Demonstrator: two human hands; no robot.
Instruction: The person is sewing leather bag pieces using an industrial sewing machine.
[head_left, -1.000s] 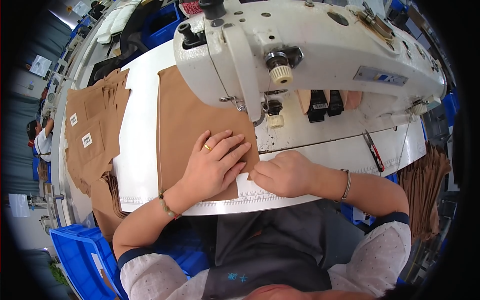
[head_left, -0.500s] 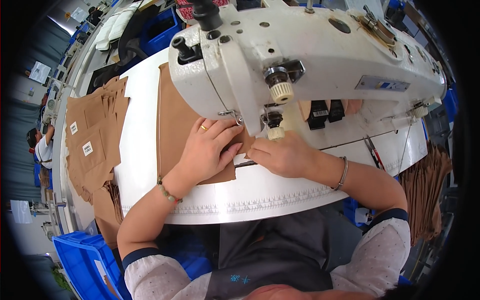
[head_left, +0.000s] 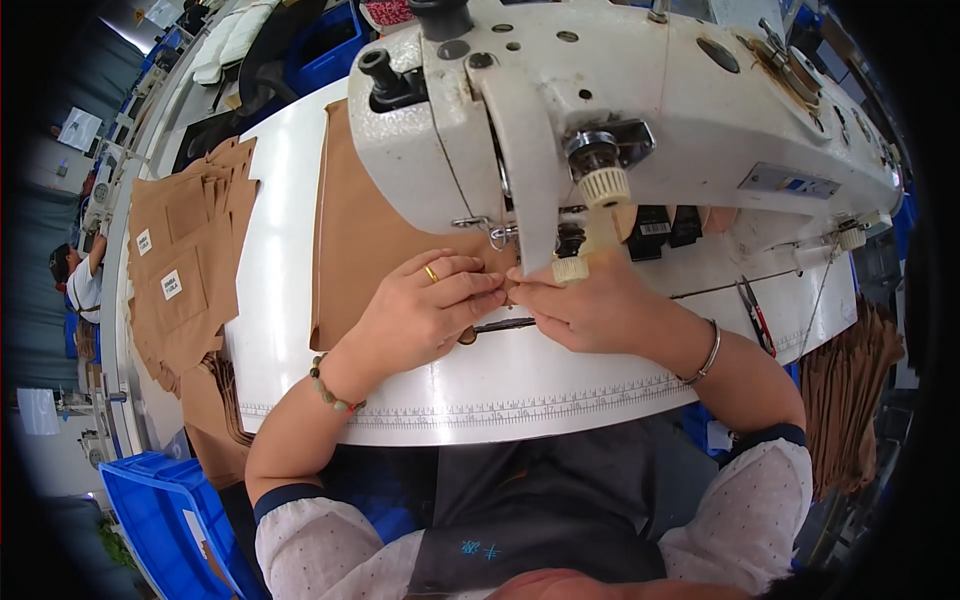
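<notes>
A brown fabric panel [head_left: 352, 230] lies on the white table of a sewing machine [head_left: 660, 110] and runs under its head. In front of the needle area, my left hand [head_left: 425, 308] is closed in a pinch on the panel's near edge. My right hand [head_left: 590, 308] meets it there, thumb and fingers pinched on the same edge, and the two sets of fingertips almost touch. Beneath the machine head, the presser foot is mostly hidden. Part of the fabric's near edge is folded under or covered by my fingers.
Stacked brown pieces with white labels [head_left: 185, 270] lie at the left. Black tags [head_left: 652, 232] and red-handled snips [head_left: 757, 318] sit right of the machine head. Brown pieces [head_left: 850, 400] hang at the far right. A blue crate [head_left: 180, 520] stands lower left; a person [head_left: 82, 280] works far left.
My left hand has gone from lying flat on the panel to pinching its near edge. The fabric's near corner has been drawn in, and my hands have come together.
</notes>
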